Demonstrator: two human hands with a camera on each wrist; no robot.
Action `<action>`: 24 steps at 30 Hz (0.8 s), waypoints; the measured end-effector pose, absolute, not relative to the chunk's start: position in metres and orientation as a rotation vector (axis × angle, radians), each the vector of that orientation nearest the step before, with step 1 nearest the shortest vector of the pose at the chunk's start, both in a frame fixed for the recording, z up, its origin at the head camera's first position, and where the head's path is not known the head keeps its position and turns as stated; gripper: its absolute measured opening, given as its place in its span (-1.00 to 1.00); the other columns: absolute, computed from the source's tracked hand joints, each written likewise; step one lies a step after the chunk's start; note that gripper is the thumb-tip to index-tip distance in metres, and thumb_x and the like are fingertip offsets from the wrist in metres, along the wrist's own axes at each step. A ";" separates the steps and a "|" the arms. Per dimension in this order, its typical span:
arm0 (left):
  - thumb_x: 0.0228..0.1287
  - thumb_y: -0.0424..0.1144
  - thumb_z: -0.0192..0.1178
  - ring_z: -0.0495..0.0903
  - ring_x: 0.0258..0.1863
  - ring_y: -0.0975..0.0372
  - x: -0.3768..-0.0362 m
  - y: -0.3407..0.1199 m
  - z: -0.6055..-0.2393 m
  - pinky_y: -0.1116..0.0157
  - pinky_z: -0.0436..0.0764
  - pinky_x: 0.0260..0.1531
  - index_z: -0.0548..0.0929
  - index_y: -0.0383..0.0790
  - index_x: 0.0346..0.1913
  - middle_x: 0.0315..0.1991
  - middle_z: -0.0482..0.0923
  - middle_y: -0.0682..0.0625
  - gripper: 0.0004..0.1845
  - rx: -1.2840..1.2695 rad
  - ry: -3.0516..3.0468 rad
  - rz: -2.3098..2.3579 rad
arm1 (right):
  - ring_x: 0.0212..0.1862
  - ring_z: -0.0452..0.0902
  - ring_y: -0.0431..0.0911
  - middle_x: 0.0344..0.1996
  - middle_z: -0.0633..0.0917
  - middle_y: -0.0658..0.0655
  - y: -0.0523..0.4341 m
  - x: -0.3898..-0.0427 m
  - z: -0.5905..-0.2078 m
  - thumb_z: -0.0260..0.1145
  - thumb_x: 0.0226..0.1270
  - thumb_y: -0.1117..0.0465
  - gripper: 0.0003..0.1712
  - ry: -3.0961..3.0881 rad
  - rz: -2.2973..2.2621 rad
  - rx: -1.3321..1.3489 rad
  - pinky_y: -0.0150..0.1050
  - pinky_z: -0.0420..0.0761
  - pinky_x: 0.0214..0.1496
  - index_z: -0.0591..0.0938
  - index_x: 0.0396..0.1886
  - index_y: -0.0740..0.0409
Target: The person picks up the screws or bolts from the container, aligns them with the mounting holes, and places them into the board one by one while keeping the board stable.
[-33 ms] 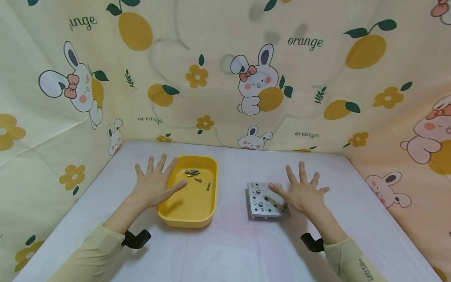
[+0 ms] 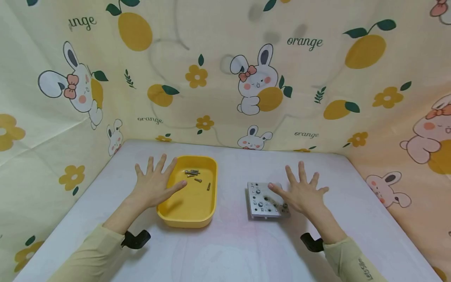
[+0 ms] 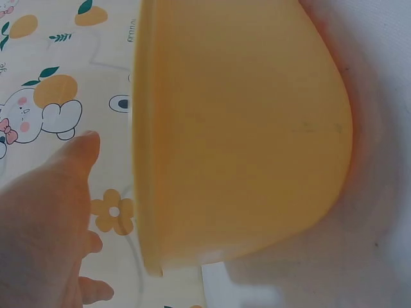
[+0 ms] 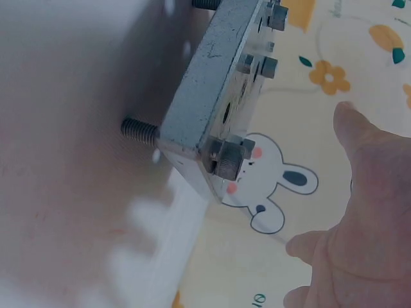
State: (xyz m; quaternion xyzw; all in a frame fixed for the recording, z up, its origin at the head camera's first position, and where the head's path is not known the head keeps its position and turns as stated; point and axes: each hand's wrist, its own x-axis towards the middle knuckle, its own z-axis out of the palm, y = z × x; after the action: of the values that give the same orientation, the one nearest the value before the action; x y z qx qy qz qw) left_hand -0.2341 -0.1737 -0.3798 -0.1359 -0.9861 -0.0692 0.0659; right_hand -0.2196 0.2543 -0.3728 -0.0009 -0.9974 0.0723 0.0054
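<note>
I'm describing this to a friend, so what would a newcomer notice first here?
Probably the rabbit-and-fruit cloth rising behind the white table. Next, the bright yellow tray at left, screws toward its far end, and the metal block at right. The left hand and right hand hover near them, fingers spread.

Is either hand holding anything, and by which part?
Nothing is held: the left hand and right hand are spread open, gripping neither tray nor block.
</note>
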 end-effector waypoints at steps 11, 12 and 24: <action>0.26 0.55 -0.27 -0.20 0.38 -0.47 -0.233 -0.174 -0.377 -0.54 -0.32 0.08 0.03 -0.14 0.57 0.51 -0.16 -0.37 0.03 -0.402 -2.977 -0.218 | 0.32 -0.40 0.68 0.51 -0.28 0.40 0.252 -0.220 -0.374 -0.21 0.15 -0.68 0.24 -3.122 0.209 0.013 0.73 -0.22 -0.05 -0.01 0.59 0.09; 0.26 0.54 -0.27 -0.20 0.38 -0.47 -0.233 -0.174 -0.377 -0.54 -0.31 0.08 0.03 -0.14 0.57 0.51 -0.16 -0.37 0.03 -0.403 -2.977 -0.218 | 0.32 -0.40 0.67 0.51 -0.28 0.40 0.252 -0.220 -0.374 -0.21 0.15 -0.68 0.24 -3.120 0.207 0.016 0.73 -0.22 -0.05 -0.01 0.59 0.09; 0.26 0.54 -0.25 -0.21 0.37 -0.48 -0.236 -0.173 -0.381 -0.54 -0.35 0.06 0.01 -0.13 0.57 0.52 -0.18 -0.37 0.03 -0.392 -2.988 -0.219 | 0.33 -0.39 0.67 0.51 -0.29 0.38 0.251 -0.221 -0.375 -0.24 0.14 -0.69 0.25 -3.129 0.208 0.036 0.73 -0.23 -0.05 -0.03 0.59 0.07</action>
State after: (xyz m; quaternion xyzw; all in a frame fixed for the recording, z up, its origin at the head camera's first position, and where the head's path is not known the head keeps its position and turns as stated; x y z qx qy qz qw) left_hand -0.2360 -0.1728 -0.3808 -0.1294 -0.9871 -0.0725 0.0598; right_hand -0.2211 0.2512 -0.3750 0.0114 -0.9977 0.0663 0.0028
